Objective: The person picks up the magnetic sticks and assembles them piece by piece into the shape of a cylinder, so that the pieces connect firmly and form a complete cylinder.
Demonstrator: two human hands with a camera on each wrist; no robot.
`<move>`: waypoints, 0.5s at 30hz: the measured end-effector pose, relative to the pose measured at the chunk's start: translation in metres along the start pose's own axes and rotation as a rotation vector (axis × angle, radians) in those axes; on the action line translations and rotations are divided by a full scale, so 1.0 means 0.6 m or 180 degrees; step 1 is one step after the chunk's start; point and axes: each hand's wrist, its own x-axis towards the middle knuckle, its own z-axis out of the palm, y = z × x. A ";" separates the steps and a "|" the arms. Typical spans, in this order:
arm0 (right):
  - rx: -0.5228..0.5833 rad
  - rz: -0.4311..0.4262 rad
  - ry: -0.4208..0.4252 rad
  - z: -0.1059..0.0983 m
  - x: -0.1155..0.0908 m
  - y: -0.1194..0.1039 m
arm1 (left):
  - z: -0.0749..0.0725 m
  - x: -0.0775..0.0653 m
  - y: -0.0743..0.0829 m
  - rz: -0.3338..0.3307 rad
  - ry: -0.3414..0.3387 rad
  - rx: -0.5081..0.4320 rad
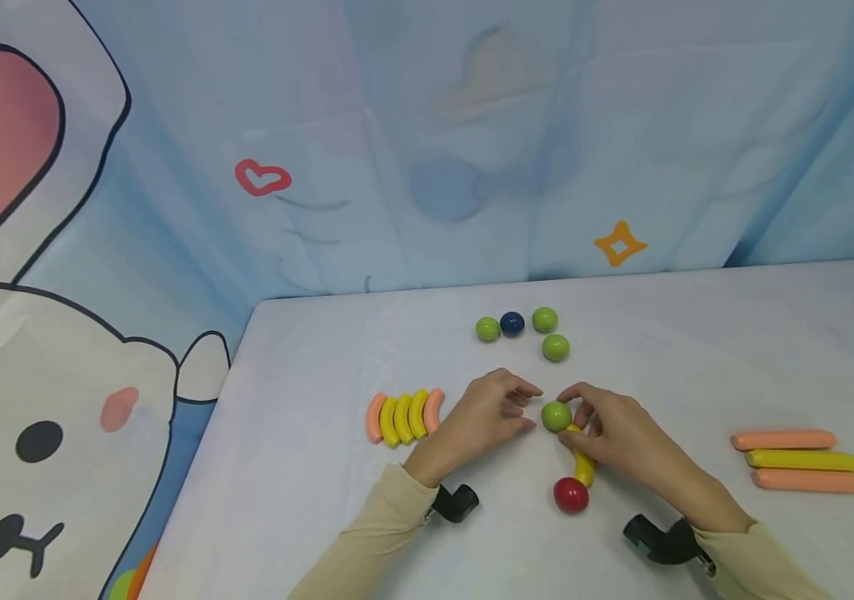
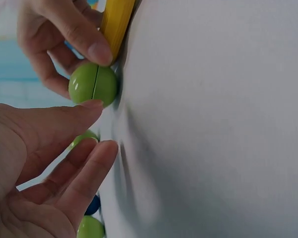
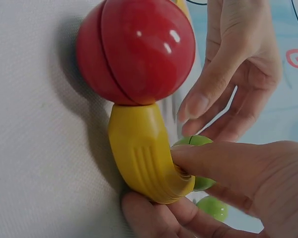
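Note:
My right hand [image 1: 617, 429] pinches a yellow curved piece [image 3: 141, 148], banana-like with moulded ridges, that lies on the white table. A glossy red ball [image 1: 571, 495] touches its near end. At the far end sits a seamed green ball [image 1: 556, 416], with the right index finger and thumb close around it. Just left of that ball is my left hand [image 1: 492, 408], its fingers extended and nothing between them. In the left wrist view the left thumb tip overlaps the green ball [image 2: 93, 84]; whether it touches, I cannot tell.
Behind the hands lie three green balls [image 1: 556, 347] and a dark blue ball [image 1: 512, 324]. A row of curved pink and yellow pieces [image 1: 402, 418] is left of the left forearm. Straight pink and yellow sticks [image 1: 805, 460] lie at right. A printed curtain [image 1: 397, 150] hangs behind.

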 end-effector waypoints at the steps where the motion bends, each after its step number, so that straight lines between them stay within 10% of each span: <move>1: -0.0012 0.0016 -0.0017 0.000 0.001 -0.001 | -0.004 -0.002 -0.002 -0.0032 0.0028 0.0022; 15: -0.0101 0.0148 -0.0143 -0.001 0.004 -0.005 | -0.068 -0.056 -0.022 -0.0541 0.0659 0.1009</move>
